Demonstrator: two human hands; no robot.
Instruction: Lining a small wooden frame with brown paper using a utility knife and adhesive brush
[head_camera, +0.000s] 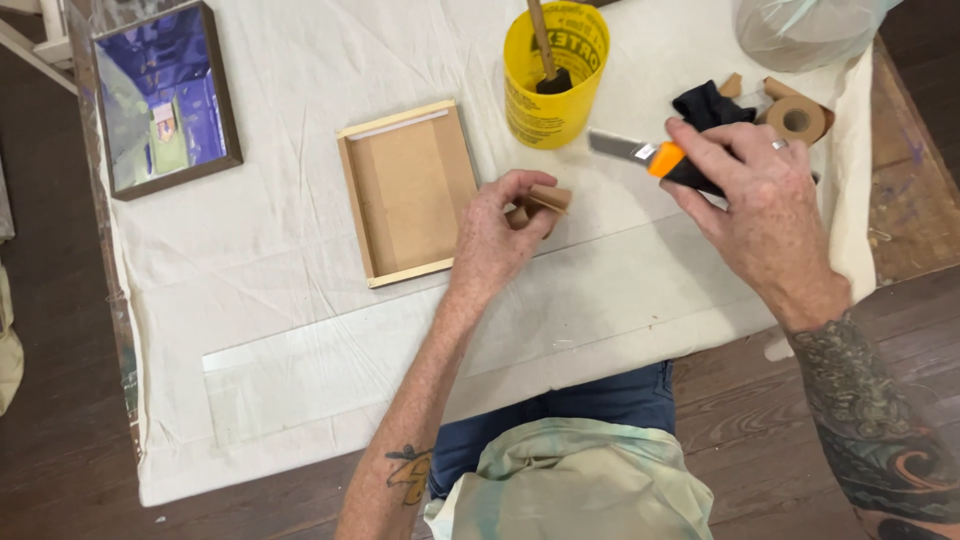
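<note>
Now the left hand (497, 232) hovers over the white cloth-covered table (300, 250), its fingers curled in and pinching a small folded piece of brown paper tape (545, 200) between thumb and fingertips; the scrap sticks out to the right of the fingertips, just above the cloth. The right hand (757, 200) is closed around the orange-and-black handle of a utility knife (650, 157), whose grey blade points left toward the tape piece yet stays apart from it. Just left of the left hand lies a pale wooden picture frame (408, 192), face down with its brown backing board showing, the frame's right edge close beside the knuckles. A yellow plastic cup (553, 75) holding a wooden-handled brush stands behind the two hands. Behind the right hand sit a roll of brown paper tape (797, 119) and a black cloth (708, 103). At the table's far left corner rests a dark-framed picture with a blue-violet image (165, 97). A clear sheet of glass (330, 375) lies flat near the front edge.
</note>
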